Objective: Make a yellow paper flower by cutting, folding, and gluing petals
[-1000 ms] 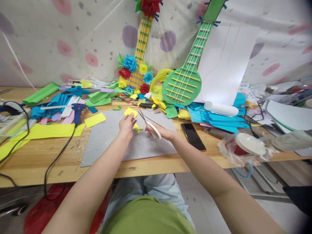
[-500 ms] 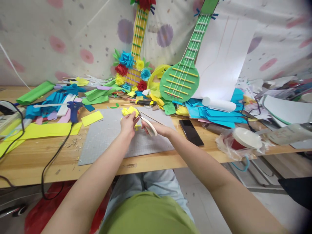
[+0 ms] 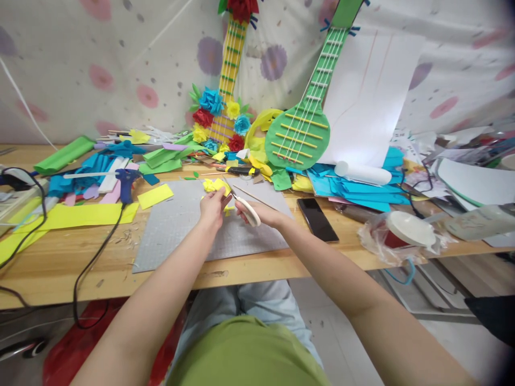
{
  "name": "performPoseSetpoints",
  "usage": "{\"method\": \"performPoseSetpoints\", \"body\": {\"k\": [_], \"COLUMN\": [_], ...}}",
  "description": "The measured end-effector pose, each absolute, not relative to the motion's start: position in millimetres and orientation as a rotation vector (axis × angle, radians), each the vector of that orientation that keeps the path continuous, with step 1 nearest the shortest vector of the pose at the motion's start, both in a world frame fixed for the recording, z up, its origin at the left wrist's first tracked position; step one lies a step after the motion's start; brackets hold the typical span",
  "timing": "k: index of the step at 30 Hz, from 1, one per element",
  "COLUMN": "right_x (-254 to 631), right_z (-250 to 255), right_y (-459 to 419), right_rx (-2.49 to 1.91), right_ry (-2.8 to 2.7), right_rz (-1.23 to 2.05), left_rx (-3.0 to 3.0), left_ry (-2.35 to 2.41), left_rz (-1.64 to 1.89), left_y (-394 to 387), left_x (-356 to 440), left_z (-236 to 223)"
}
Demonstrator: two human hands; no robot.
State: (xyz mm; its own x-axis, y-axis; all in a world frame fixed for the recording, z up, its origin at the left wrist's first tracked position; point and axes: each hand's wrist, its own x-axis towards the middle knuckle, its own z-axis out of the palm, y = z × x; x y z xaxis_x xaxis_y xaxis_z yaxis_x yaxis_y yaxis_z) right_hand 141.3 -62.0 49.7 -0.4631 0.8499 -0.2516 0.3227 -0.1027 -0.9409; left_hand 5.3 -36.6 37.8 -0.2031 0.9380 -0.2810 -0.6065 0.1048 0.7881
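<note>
Yellow paper (image 3: 216, 185) in my left hand (image 3: 211, 208), scissors (image 3: 251, 213) in my right hand (image 3: 259, 213), over a gray mat (image 3: 163, 230).
My left fingers pinch the paper; my right hand grips the white handles, blades close beside it. Around my hands: at 12 o'clock, a flower-trimmed yellow instrument (image 3: 228, 80); at 1, a green instrument (image 3: 295, 140); at 3, a black phone (image 3: 317, 220), flat on the wooden table (image 3: 140, 289); between 9 and 10, a blue glue gun (image 3: 126, 186).
</note>
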Motion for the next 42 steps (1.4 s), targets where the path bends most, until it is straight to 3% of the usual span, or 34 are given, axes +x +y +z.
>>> {"method": "performPoseSetpoints", "body": {"k": [42], "right_x": [163], "right_z": [45], "right_y": [-60], "right_rx": [-1.321], "right_ry": [-1.808], "right_rz": [1.568], "left_rx": [0.616], "left_ry": [0.984], "left_rz": [1.286], "left_y": [-32], "left_x": [-11], "left_z": [35]}}
